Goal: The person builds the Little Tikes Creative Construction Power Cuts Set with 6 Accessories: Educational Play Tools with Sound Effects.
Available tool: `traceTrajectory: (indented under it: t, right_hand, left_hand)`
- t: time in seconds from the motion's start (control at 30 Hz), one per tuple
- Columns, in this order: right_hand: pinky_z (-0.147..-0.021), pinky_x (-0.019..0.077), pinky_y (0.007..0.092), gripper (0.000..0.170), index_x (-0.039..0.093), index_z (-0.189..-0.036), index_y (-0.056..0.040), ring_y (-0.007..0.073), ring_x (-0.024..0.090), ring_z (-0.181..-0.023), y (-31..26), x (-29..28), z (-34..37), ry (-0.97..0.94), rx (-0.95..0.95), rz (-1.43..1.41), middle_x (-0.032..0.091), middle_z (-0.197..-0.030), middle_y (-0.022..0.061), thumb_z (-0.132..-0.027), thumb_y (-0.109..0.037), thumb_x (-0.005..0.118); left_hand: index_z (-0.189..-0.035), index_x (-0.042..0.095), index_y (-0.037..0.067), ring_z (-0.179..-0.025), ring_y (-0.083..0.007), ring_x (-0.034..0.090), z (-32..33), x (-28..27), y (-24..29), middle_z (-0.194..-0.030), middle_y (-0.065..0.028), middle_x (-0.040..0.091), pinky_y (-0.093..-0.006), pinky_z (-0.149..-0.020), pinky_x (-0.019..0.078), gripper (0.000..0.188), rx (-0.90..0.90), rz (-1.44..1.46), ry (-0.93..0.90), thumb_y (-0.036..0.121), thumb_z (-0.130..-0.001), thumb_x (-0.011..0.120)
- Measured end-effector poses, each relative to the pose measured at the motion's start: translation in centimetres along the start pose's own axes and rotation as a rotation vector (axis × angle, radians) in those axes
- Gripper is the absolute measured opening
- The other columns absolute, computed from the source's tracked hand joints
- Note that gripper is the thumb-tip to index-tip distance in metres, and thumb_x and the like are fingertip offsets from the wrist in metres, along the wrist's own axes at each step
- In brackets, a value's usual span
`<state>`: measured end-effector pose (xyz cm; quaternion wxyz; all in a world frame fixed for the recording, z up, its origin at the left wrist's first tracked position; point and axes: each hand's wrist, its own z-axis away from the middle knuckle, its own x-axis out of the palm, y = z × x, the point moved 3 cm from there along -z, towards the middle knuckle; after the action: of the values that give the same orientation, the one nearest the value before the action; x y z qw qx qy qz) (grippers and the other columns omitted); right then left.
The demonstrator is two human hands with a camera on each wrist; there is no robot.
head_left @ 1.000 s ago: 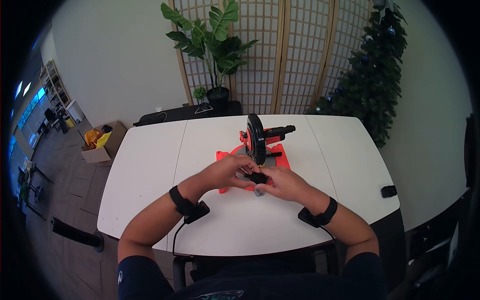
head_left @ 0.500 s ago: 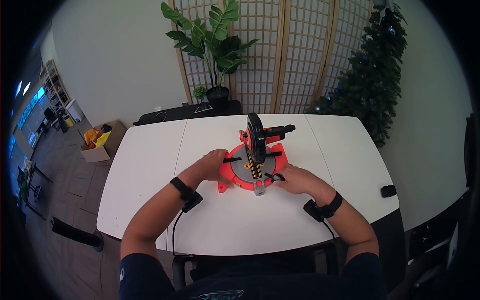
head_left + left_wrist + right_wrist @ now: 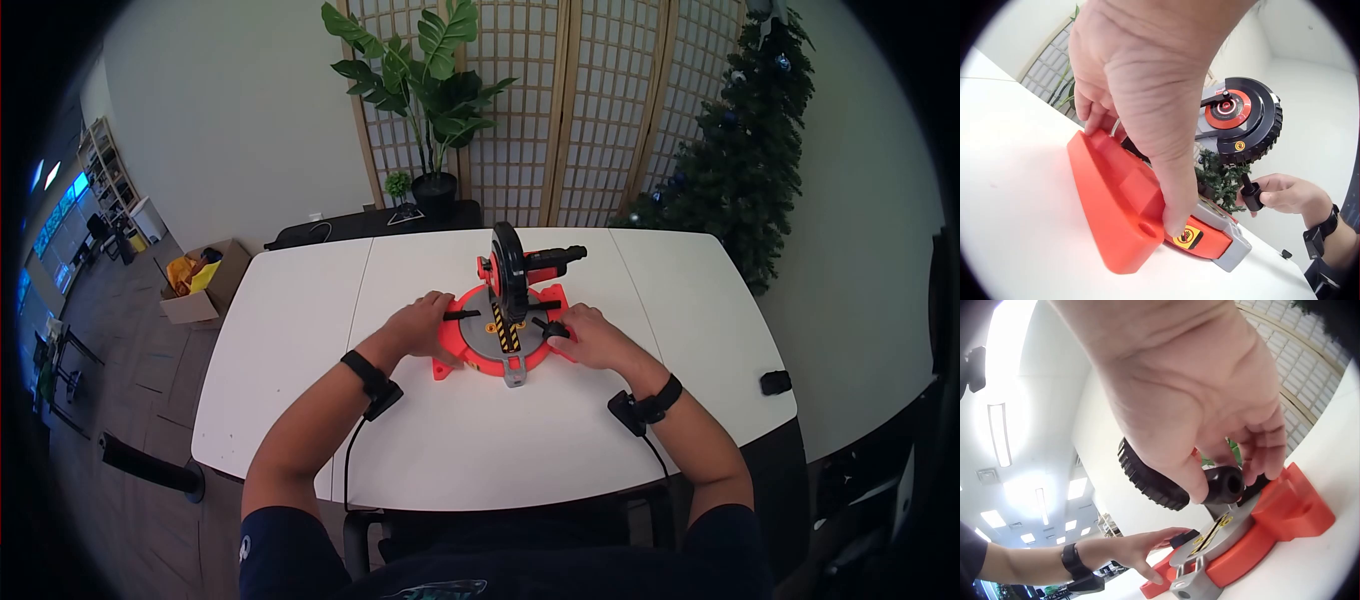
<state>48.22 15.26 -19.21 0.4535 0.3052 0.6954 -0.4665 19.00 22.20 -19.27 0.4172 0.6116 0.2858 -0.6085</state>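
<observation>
"Red, black and grey plastic, that toy mitre saw (image 3: 507,277). Where's it sitting?"

"Around the middle of the white counter (image 3: 455,440), toward its far side. Its toothed black wheel (image 3: 1262,128) stands upright over a round grey plate (image 3: 478,338), and a yellow-and-black striped strip (image 3: 506,338) runs across that plate."

"And the right hand (image 3: 598,342)?"

"Pinching a black cylindrical knob with a narrow stem (image 3: 1252,196), thumb on one side and fingers on the other. It's at the right part of the plate. I can't tell whether the stem touches it."

"What about the left hand (image 3: 416,329)?"

"Laid over the left side of the red base (image 3: 1129,212). The fingers reach to the far side, the thumb spread well away from them and pressed down near a yellow warning sticker (image 3: 1188,237). A short black bar (image 3: 462,315) lies just beside those fingers."

"Anything else on the counter?"

"A small black object (image 3: 776,383), over by the right edge, well apart from the saw."

"And past that?"

"Behind the counter, a potted leafy plant (image 3: 435,190), a wooden lattice screen (image 3: 512,120) and a green tree with ornaments (image 3: 750,150). Off to the left, an open cardboard box (image 3: 228,285) on the floor, yellow and orange things inside."
</observation>
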Motion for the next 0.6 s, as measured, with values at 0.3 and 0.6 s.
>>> traceTrajectory:
  t: [0.3,0.6]
  right_hand:
    - [-0.080,0.0546,0.0358,0.029,0.064,-0.103,0.0018,0.0227,0.067,-0.089,0.5,1.4,0.1,-0.237,0.175,-0.471,0.069,-0.094,0.0115,-0.095,-0.026,0.067]
    - [-0.063,0.0589,0.0264,0.031,0.063,-0.103,0.0051,0.0141,0.070,-0.079,-0.7,4.1,0.3,-0.511,0.285,-0.892,0.067,-0.092,0.0088,-0.098,-0.025,0.062]
  left_hand:
    - [-0.145,0.039,0.003,-0.130,-0.0329,0.051,-1.4,-0.2,-1.3,-0.144,-0.0170,0.047,-0.0395,-0.108,0.0448,0.123,-0.018,0.008,0.023,0.056,-0.049,0.093]
    - [-0.145,0.039,0.000,-0.132,-0.0323,0.050,-2.1,-1.0,-1.3,-0.144,-0.0171,0.046,-0.0389,-0.110,0.0435,0.126,-0.007,-0.024,-0.023,0.061,-0.048,0.092]
